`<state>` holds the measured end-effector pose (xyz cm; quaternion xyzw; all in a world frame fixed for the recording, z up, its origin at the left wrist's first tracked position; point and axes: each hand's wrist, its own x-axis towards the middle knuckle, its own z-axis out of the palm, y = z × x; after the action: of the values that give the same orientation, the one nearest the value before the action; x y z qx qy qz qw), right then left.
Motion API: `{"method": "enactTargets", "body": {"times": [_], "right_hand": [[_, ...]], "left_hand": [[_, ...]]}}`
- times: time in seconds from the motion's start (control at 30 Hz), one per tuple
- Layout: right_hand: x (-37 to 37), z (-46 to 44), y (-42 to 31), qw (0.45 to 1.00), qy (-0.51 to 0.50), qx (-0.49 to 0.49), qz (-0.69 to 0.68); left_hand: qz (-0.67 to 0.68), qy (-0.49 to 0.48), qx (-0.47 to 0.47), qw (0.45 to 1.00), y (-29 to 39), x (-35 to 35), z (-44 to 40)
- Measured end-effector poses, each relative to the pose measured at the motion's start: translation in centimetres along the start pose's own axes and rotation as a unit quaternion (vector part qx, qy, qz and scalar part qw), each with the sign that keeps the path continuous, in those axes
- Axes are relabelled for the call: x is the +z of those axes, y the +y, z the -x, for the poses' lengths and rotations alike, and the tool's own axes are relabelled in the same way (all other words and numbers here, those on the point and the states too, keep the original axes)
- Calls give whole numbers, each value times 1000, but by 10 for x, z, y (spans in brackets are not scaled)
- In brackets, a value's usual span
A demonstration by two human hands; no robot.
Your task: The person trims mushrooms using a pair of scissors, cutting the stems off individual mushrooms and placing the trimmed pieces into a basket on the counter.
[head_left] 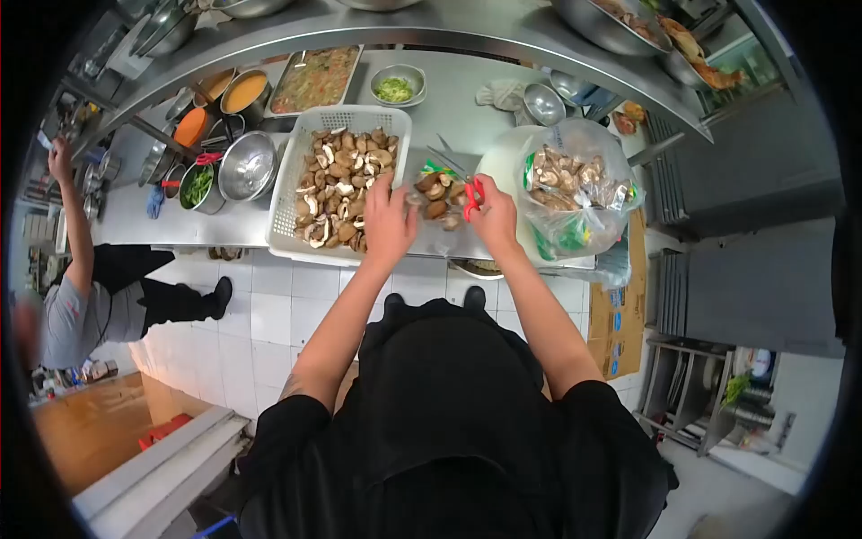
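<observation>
My right hand (494,220) is closed on the red handles of a pair of scissors (473,193), whose metal blades point up and to the left. My left hand (388,223) is over the right rim of a white perforated basket (280,202). Its fingers are stretched out and its thumb stands apart, with nothing visible in them. Cut brown mushrooms (337,171) with pale flesh fill much of the basket. Between my hands, a small pile of mushrooms (437,190) lies in a clear plastic bag. To the right, a larger clear bag (575,135) holds more mushrooms.
Left of the basket stand a steel bowl (249,166), a pot of green vegetables (197,189) and a pot of orange liquid (245,92). Behind are a tray of food (316,81) and a bowl of chopped greens (395,87). A steel shelf (431,25) overhangs the counter. Another person (81,305) stands at left.
</observation>
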<state>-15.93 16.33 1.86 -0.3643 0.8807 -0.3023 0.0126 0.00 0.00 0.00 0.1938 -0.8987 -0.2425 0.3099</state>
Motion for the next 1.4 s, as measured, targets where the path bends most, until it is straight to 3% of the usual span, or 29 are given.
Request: {"method": "enactTargets", "body": {"times": [0.1, 0.17, 0.2, 0.27, 0.37, 0.43, 0.5, 0.57, 0.63, 0.67, 0.73, 0.77, 0.8, 0.87, 0.9, 0.93, 0.97, 1.1, 1.33, 1.4], "right_hand": [[-13, 35, -9, 983, -8, 90, -162], [-42, 47, 9, 932, -109, 151, -311], [-47, 56, 21, 932, -114, 147, -312], [-48, 77, 41, 870, -215, 170, -410], [-43, 91, 61, 857, -274, 177, -399], [-34, 87, 63, 853, -288, 166, -403], [-29, 80, 60, 746, -377, 242, -492], [-20, 78, 54, 720, -363, 224, -548], [-18, 70, 43, 657, -369, 305, -583], [-16, 68, 41, 660, -363, 304, -583], [-11, 65, 39, 733, -380, 283, -489], [-9, 68, 41, 735, -375, 285, -489], [-11, 74, 38, 812, -328, 235, -421], [-20, 80, 36, 932, -233, 153, -233], [-21, 83, 37, 932, -227, 157, -235], [-22, 85, 39, 943, -199, 136, -231], [-23, 86, 39, 952, -173, 115, -225], [-45, 78, 15, 971, -155, 92, -155], [-40, 65, 19, 980, -174, 51, -82], [-39, 61, 16, 977, -189, 53, -80]], "left_hand": [[-87, -29, -27, 995, 7, -26, 37], [-111, -82, -56, 989, 0, -7, 49], [-114, -78, -64, 988, -2, -5, 49], [-123, -79, -62, 987, -8, -10, 47], [-137, -70, -37, 987, 4, -23, 41], [-110, -9, 10, 994, 13, -25, 34], [-82, -22, 44, 995, 13, -3, 23], [-29, -119, 54, 991, 20, 25, 3], [-95, -152, 40, 983, 8, 52, -9], [-161, -184, 21, 970, -1, 63, -14], [-165, -203, 0, 965, -13, 68, -27], [-172, -224, -25, 959, -17, 71, -30], [-170, -226, -20, 959, -14, 68, -32], [22, -148, -99, 984, -7, 61, -33], [23, -152, -93, 984, -7, 60, -35], [248, -138, -231, 931, -8, 61, -36], [454, -116, -355, 809, -8, 62, -36], [513, -119, -435, 730, -3, 46, -39], [509, -114, -425, 740, 1, 46, -28], [508, -68, -413, 753, -3, 55, -19]]}}
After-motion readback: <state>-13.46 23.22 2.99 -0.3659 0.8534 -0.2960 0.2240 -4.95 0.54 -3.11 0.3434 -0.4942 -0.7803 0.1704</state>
